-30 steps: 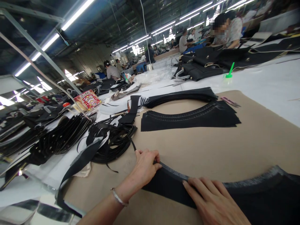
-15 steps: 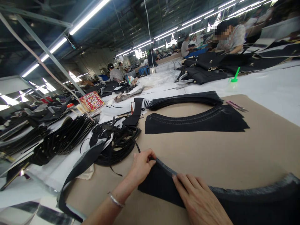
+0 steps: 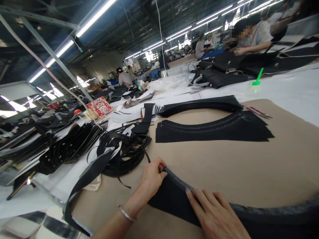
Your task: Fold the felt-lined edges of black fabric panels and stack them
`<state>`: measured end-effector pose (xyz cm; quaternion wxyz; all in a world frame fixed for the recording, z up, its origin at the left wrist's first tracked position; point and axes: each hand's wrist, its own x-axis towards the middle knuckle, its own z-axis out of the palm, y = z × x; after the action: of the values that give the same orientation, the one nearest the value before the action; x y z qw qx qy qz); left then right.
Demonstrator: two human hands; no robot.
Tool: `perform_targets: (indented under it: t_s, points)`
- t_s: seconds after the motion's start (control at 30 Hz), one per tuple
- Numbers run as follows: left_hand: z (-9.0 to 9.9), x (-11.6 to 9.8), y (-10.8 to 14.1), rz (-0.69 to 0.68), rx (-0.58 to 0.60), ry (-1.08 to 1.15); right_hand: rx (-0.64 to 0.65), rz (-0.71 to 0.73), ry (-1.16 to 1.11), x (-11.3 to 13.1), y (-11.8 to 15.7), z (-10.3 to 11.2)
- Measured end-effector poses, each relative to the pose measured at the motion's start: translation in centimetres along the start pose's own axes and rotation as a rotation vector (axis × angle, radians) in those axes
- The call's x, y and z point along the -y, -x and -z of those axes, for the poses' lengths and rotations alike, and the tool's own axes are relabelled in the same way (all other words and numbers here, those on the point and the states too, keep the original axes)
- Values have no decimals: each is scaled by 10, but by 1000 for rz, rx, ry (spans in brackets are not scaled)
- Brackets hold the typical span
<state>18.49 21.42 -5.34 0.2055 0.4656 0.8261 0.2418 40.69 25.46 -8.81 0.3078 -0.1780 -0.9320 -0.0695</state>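
Observation:
A black curved panel point(image 3: 171, 196) lies across the near part of the tan board point(image 3: 224, 166), with a greyish band along its concave edge. My left hand point(image 3: 152, 179) pinches the panel's upper left corner between thumb and fingers. Flat on the panel, with fingertips by the greyish band, rests my right hand point(image 3: 215, 209). From a coil of thin black strip point(image 3: 127, 161), one strand runs up to behind my left hand; whether the fingers also grip it is hidden.
Farther back lie stacked black curved panels point(image 3: 211, 127), pink-handled snips point(image 3: 259, 112) and a green-tipped bottle point(image 3: 256, 83). Several black pieces point(image 3: 72, 142) are piled at left. A wide black strip point(image 3: 84, 182) hangs over the board's left edge. A co-worker point(image 3: 259, 36) sits across the table.
The view has shifted slightly, moving most things a little to the right in the picture. Both hands stay at the same places on the panel. The co-worker's arm has moved forward.

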Motion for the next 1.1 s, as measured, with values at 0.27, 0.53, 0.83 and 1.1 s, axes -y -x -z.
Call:
perform_targets:
  t_s: [0.27, 0.53, 0.83, 1.1]
  points:
    - [-1, 4, 1, -32, -57, -44, -13, 2, 3, 0, 1, -1]
    - [-2, -3, 22, -164, -163, -102, -45, 6, -4, 1, -1, -2]
    - [-11, 33, 39, -621, -188, -335, -42, -1, 15, 2, -4, 2]
    - [8, 18, 31, -404, -158, -159, 10, -81, -40, 1, -1, -7]
